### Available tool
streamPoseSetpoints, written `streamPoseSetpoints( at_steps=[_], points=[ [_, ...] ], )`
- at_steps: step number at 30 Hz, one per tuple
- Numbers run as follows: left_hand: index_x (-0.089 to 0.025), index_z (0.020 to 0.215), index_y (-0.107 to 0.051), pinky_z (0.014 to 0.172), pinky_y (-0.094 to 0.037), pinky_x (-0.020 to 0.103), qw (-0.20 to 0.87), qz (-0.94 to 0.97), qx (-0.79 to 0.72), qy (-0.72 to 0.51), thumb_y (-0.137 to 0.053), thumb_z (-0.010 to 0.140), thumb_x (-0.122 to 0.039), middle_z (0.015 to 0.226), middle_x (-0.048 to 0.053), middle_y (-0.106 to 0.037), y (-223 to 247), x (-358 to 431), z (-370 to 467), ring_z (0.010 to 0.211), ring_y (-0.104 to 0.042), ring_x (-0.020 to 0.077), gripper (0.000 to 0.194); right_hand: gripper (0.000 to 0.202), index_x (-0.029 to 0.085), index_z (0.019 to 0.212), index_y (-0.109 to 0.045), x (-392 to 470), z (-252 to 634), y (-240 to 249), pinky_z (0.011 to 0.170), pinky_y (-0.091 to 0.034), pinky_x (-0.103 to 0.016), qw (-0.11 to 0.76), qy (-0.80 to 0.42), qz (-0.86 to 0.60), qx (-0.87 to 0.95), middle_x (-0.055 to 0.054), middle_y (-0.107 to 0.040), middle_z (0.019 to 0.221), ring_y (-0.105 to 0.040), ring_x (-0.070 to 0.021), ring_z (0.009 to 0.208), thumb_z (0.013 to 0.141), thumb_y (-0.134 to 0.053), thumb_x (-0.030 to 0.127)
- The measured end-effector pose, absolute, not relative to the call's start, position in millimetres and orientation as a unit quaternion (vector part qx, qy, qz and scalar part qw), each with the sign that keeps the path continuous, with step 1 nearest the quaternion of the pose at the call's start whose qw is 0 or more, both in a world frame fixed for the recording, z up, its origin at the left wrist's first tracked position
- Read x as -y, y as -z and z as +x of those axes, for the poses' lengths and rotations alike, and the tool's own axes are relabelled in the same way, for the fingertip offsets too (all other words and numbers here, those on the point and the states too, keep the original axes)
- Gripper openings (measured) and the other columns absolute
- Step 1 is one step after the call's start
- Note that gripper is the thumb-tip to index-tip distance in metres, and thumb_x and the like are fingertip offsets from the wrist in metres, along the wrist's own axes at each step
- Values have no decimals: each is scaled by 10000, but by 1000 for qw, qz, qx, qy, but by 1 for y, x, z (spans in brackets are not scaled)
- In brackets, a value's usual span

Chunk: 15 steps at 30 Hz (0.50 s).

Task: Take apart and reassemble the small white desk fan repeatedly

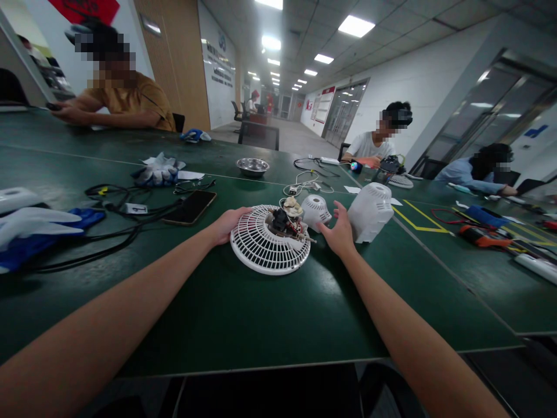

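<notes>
A round white fan grille (pixel 256 249) lies on the green table in front of me, with a bare motor and wiring (pixel 285 223) exposed on top of it. My left hand (pixel 230 225) grips the grille's left rim, its fingers partly hidden by it. A small vented white motor cover (pixel 315 210) sits just behind and right of the motor. Beside that cover is my right hand (pixel 340 233), thumb and fingers apart, the thumb at the cover's lower edge. To its right stands a larger white fan base housing (pixel 371 213), apart from the fingers or barely touching; I cannot tell which.
A steel bowl (pixel 252 167) stands farther back. Left are a phone (pixel 191 207), black cables (pixel 117 232) and work gloves (pixel 159 170). White cable (pixel 308 183) lies behind the cover. At right is an orange multimeter (pixel 485 239). Several people sit around the table.
</notes>
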<state>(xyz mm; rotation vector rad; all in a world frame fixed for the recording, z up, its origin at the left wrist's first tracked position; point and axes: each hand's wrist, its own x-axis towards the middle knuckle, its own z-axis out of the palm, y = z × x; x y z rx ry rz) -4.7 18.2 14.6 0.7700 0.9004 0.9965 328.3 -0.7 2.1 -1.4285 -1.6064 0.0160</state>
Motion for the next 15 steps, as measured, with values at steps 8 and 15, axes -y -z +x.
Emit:
streamPoseSetpoints(
  at_steps=[8,15],
  points=[
    [-93,895,-711,673,-634,300,713,346,-405,-455,-534,964,-152,794,105,-744,-9,-24,-5,648,-728,180,199,828,214,1401,-469,-12,332,7,914,-510,-492,434,-53,-605,666,-103,-693,1070,-670,-276,927,653,-803,341],
    [-105,897,-712,677,-637,300,711,342,-412,-456,-547,955,-145,801,107,-747,-8,-25,-6,650,-733,183,179,641,240,1230,-505,-8,328,-3,647,-557,-351,571,-242,-608,496,34,-634,766,-626,-188,631,663,-740,423]
  ],
)
